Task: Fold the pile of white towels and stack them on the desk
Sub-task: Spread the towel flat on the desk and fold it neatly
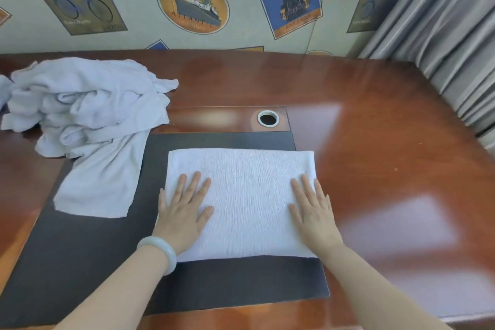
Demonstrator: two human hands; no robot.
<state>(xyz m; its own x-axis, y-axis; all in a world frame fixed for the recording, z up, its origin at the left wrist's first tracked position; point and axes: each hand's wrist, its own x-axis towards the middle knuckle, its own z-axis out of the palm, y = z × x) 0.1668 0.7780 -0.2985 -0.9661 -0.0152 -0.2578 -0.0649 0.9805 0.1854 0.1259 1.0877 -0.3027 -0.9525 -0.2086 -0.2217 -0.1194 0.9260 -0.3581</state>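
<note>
Two flat palms press a folded white towel (241, 201): the left hand (183, 213) with fingers spread on its left edge, the right hand (312, 213) likewise on its right edge. Under the towel lies a dark mat (93, 262) on the bench (388, 142). Beyond the left hand sits the unfolded towel pile (85, 110).

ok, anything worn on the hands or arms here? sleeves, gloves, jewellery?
No gloves and no sleeves in view: both forearms are bare up to the frame edge. The left hand has a smooth, pale, milky-white rounded bangle around its wrist. The right hand and its wrist carry nothing. No rings show on either hand.
</note>
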